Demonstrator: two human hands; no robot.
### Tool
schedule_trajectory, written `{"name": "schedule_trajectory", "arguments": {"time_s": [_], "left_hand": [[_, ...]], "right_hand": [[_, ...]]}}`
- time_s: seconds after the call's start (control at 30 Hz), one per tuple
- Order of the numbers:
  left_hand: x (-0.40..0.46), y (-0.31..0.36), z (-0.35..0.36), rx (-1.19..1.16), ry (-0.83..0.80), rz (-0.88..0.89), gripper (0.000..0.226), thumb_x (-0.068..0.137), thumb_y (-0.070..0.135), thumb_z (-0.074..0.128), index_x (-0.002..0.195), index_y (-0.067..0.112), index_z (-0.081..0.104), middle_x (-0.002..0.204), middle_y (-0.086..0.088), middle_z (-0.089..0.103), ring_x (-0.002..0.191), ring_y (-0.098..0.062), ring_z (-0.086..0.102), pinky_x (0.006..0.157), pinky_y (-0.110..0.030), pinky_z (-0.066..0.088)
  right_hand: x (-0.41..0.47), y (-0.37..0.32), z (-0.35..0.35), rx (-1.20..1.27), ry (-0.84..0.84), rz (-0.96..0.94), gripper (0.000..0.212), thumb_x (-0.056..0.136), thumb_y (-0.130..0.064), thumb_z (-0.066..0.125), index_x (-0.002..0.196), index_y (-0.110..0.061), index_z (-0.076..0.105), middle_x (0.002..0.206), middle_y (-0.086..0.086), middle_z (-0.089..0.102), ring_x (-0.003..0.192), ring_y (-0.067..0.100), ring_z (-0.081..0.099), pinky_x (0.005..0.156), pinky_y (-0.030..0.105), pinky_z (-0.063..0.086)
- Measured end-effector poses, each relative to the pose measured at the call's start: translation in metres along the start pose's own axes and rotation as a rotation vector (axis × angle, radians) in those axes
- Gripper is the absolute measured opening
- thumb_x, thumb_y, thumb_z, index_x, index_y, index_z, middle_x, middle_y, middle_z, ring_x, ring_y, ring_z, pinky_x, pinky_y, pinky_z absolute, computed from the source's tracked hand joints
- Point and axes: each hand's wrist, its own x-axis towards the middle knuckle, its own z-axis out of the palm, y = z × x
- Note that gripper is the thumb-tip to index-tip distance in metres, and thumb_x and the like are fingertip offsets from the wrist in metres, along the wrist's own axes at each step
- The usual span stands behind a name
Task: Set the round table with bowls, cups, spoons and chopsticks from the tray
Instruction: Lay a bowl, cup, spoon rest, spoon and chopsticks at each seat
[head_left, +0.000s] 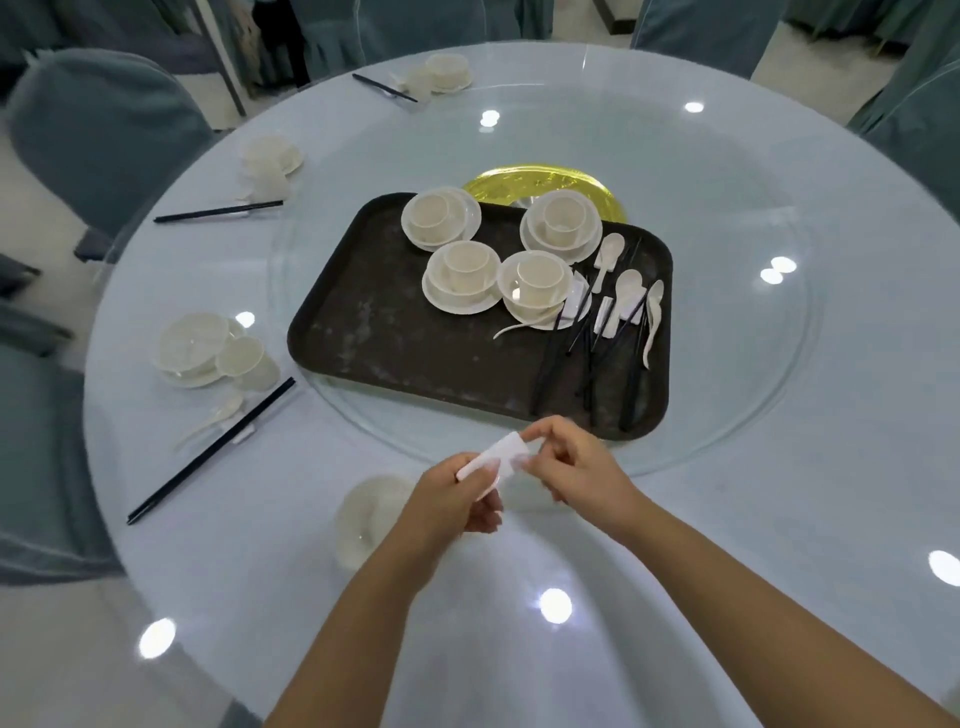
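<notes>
Setting: round table under a glossy pale-blue cover, chairs in grey-blue covers around it, glass turntable in the middle.
Held item: small white piece, blurred, perhaps a chopstick rest, above the table's near edge.
Left hand: fingers curled, pinching the lower left end of the white piece.
Right hand: thumb and forefinger pinching the upper right end, other fingers loosely bent.
Near place: white bowl just left of the left hand, partly hidden by the wrist.
Tray: dark, resting on the turntable; four bowl-and-cup stacks at its far side, spoons and black chopsticks heaped at its right end.
Finished places: three sets along the left rim, nearest one with chopsticks and spoon beside it.
Step in hand, as judged: laying the white piece to the right of the near bowl.
Doing it well: release with one hand first, lower flat, match the spacing and angle of the set on the left, leave room for chopsticks and spoon.
</notes>
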Motion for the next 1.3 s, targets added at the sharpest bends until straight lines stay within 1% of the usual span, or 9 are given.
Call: {"name": "schedule_trajectory", "arguments": {"time_s": [0.07, 0.2, 0.37, 0.5, 0.67, 0.83, 1.07, 1.2, 1.3], "left_hand": [[-0.013, -0.015, -0.012, 0.001, -0.119, -0.042, 0.026, 0.088, 0.04, 0.06, 0.095, 0.017, 0.069, 0.072, -0.006, 0.065, 0.062, -0.015, 0.06, 0.061, -0.025, 0.05], [-0.035, -0.044, -0.017, -0.021, -0.157, -0.141, 0.021, 0.084, 0.041, 0.064, 0.088, 0.021, 0.071, 0.074, -0.007, 0.068, 0.061, -0.016, 0.059, 0.062, -0.024, 0.05], [-0.049, -0.078, -0.006, -0.03, 0.008, -0.252, 0.019, 0.09, 0.03, 0.064, 0.097, 0.014, 0.071, 0.082, -0.005, 0.075, 0.064, -0.012, 0.064, 0.062, -0.022, 0.051], [-0.051, -0.096, -0.002, -0.109, 0.148, -0.377, 0.019, 0.094, 0.021, 0.059, 0.1, 0.004, 0.067, 0.084, -0.011, 0.074, 0.062, -0.018, 0.065, 0.056, -0.023, 0.052], [-0.049, -0.111, -0.014, -0.277, 0.393, -0.507, 0.023, 0.095, 0.022, 0.059, 0.096, -0.001, 0.063, 0.079, -0.017, 0.068, 0.059, -0.023, 0.06, 0.053, -0.028, 0.051], [-0.045, -0.119, -0.035, -0.443, 0.577, -0.485, 0.033, 0.093, 0.032, 0.062, 0.088, -0.001, 0.063, 0.076, -0.016, 0.069, 0.061, -0.024, 0.063, 0.05, -0.027, 0.053], [-0.035, -0.123, -0.047, -0.54, 0.656, -0.456, 0.017, 0.092, 0.014, 0.064, 0.084, -0.001, 0.061, 0.073, -0.016, 0.069, 0.06, -0.023, 0.063, 0.047, -0.025, 0.055], [-0.038, -0.128, -0.049, -0.522, 0.702, -0.439, 0.019, 0.091, 0.013, 0.065, 0.079, -0.001, 0.062, 0.069, -0.014, 0.07, 0.057, -0.022, 0.063, 0.045, -0.024, 0.055], [-0.041, -0.132, -0.052, -0.51, 0.729, -0.434, 0.02, 0.091, 0.015, 0.066, 0.077, 0.0, 0.063, 0.066, -0.012, 0.071, 0.057, -0.022, 0.065, 0.049, -0.027, 0.055]], "right_hand": [[-0.012, 0.007, 0.007, 0.01, -0.014, 0.034, 0.011, 0.092, -0.023, 0.065, 0.093, -0.013, 0.064, 0.077, 0.02, 0.062, 0.054, 0.005, 0.054, 0.052, 0.02, 0.047], [-0.036, 0.029, 0.029, -0.007, -0.076, 0.151, 0.016, 0.093, -0.023, 0.065, 0.092, -0.008, 0.061, 0.073, 0.012, 0.069, 0.051, 0.01, 0.055, 0.046, 0.018, 0.042], [-0.058, 0.064, 0.052, 0.075, -0.015, 0.29, 0.02, 0.092, -0.021, 0.067, 0.087, -0.004, 0.057, 0.065, 0.005, 0.068, 0.05, 0.016, 0.058, 0.044, 0.025, 0.043], [-0.062, 0.087, 0.066, 0.07, 0.035, 0.375, 0.019, 0.093, -0.018, 0.065, 0.084, -0.004, 0.054, 0.063, 0.006, 0.069, 0.047, 0.017, 0.06, 0.044, 0.026, 0.045], [-0.054, 0.099, 0.079, 0.061, 0.09, 0.423, 0.019, 0.095, -0.016, 0.061, 0.083, -0.007, 0.049, 0.07, 0.015, 0.072, 0.053, 0.024, 0.065, 0.043, 0.025, 0.044], [-0.043, 0.102, 0.089, 0.032, 0.104, 0.452, 0.019, 0.094, -0.018, 0.062, 0.085, -0.007, 0.05, 0.073, 0.015, 0.072, 0.053, 0.024, 0.065, 0.044, 0.026, 0.044], [-0.037, 0.104, 0.087, -0.018, 0.13, 0.476, 0.016, 0.092, -0.019, 0.064, 0.087, -0.007, 0.055, 0.067, 0.013, 0.07, 0.048, 0.02, 0.063, 0.045, 0.026, 0.046], [-0.035, 0.105, 0.086, -0.032, 0.13, 0.502, 0.014, 0.09, -0.018, 0.065, 0.088, -0.008, 0.055, 0.063, 0.008, 0.067, 0.044, 0.017, 0.057, 0.044, 0.024, 0.044], [-0.032, 0.103, 0.082, -0.262, 0.108, 0.437, 0.018, 0.089, -0.031, 0.064, 0.093, -0.016, 0.055, 0.072, 0.001, 0.065, 0.059, 0.017, 0.06, 0.057, 0.029, 0.049]]}}
